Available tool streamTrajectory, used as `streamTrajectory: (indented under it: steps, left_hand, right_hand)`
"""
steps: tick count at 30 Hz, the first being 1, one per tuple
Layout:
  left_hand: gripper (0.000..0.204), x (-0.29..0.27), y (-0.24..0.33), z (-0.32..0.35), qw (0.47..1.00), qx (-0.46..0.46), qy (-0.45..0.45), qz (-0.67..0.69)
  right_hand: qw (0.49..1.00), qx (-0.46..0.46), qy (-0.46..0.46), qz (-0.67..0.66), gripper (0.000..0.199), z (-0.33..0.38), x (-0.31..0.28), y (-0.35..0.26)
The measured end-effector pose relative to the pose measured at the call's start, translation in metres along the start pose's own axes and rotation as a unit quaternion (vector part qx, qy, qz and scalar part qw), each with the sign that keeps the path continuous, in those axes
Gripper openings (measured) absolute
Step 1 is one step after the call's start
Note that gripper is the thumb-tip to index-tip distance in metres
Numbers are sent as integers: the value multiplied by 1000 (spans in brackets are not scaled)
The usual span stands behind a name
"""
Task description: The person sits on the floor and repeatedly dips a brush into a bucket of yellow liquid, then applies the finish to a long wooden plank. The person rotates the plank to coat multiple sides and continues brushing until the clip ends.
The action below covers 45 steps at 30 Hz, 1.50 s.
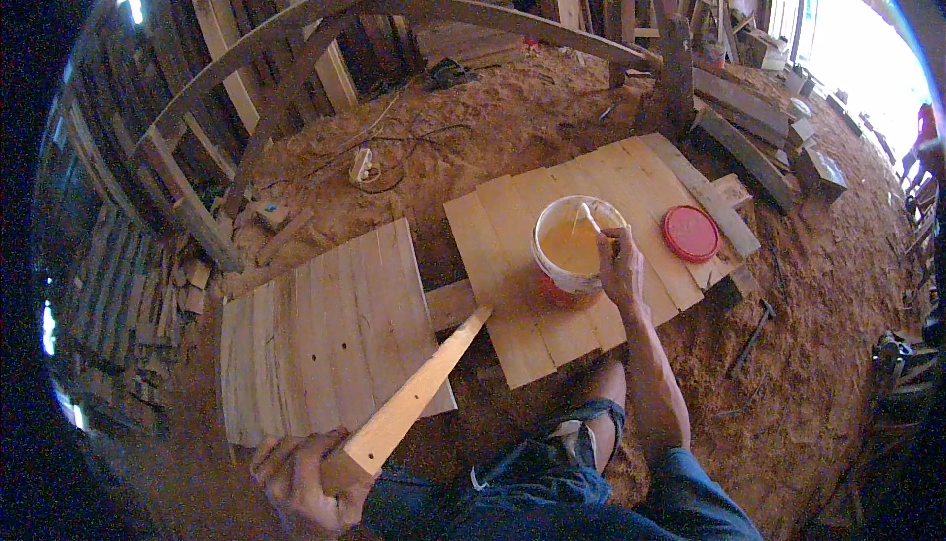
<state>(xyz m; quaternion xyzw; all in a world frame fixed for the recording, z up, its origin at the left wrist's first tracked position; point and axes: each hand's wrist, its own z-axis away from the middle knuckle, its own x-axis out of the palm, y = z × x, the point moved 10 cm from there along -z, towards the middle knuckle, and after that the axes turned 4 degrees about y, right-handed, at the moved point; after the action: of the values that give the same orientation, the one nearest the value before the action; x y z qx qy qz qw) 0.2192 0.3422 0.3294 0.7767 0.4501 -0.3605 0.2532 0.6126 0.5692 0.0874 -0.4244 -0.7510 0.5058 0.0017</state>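
- Left hand [310, 477], nearest the camera at the lower left: fingers curled fully around the near end of a narrow board [419, 393].
- Narrow board: pale wood, two small dark holes on the face, angled away from the left hand toward the upper right. Far end located at the near-left edge of the right panel [493, 216]; contact with the panel hard to judge from this angle.
- Right hand [623, 270]: fingers pinched closed on a thin white stick [589, 214], directly over the bucket rim.
- Thin white stick: slanted, lower end directed into the bucket [564, 278].
- Bucket: upright on the right panel, white rim, reddish lower wall, yellow-orange contents [559, 236] inside.
- Red lid [690, 234]: round, flat on the right panel, to the right of the bucket and apart from it.
- Right panel: light boards side by side, ends staggered.
- Left panel [325, 334]: similar boards side by side, separated from the right panel by a gap.
- Brown ground [729, 423]: loose-surfaced, with a dark metal bar [752, 337] to the right and a white box-shaped item [363, 165] near loose cable beyond the panels.
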Motion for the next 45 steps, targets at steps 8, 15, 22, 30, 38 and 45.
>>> streamTrajectory:
  steps: [8,15,22,30,38,45]
  left_hand:
    - [51,2,8,3,1000,-17,-3,17]
    - [50,-4,9,15,999,-9,40,0]
    - [52,2,10,31,1000,-5,25,-17]
    - [54,0,4,47,998,-32,28,-42]
    - [57,-3,-3,64,993,-37,73,-82]
    - [61,-2,-16,84,995,-44,71,-64]
  right_hand:
    - [998,22,60,-12,26,8,0,1]
    - [988,125,56,-73,21,36,23,37]
    - [945,136,-84,-287,21,161,93,-31]
    - [968,146,-183,-90,18,228,95,-100]
    - [951,15,-277,-136,21,187,37,-111]
    - [941,169,-267,-119,23,199,95,-67]
